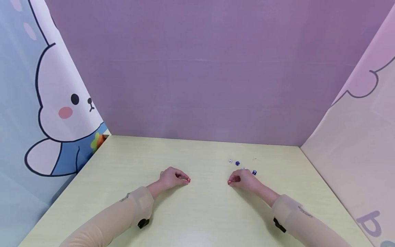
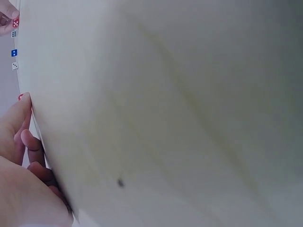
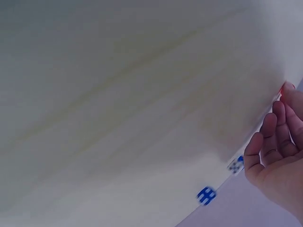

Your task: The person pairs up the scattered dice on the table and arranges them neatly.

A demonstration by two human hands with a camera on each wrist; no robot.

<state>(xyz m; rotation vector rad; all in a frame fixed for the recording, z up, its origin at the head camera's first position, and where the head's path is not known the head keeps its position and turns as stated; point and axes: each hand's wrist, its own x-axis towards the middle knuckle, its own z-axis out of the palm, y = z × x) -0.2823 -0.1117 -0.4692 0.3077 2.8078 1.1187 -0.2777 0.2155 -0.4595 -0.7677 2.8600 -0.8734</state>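
Observation:
My left hand pinches a red die between thumb and forefinger, low over the table left of the middle. Across from it, my right hand pinches another red die at its fingertips. The two red dice face each other with bare tabletop between them. A blue die lies just beyond the right hand's knuckles. In the right wrist view, a white die sits close to the curled fingers, with a blue die farther off. The left wrist view shows the left hand's red die mostly covered by fingers.
Behind the right hand lie a white die and a dark blue die. The pale table meets a purple backdrop at the back. Printed cloth panels stand along the sides.

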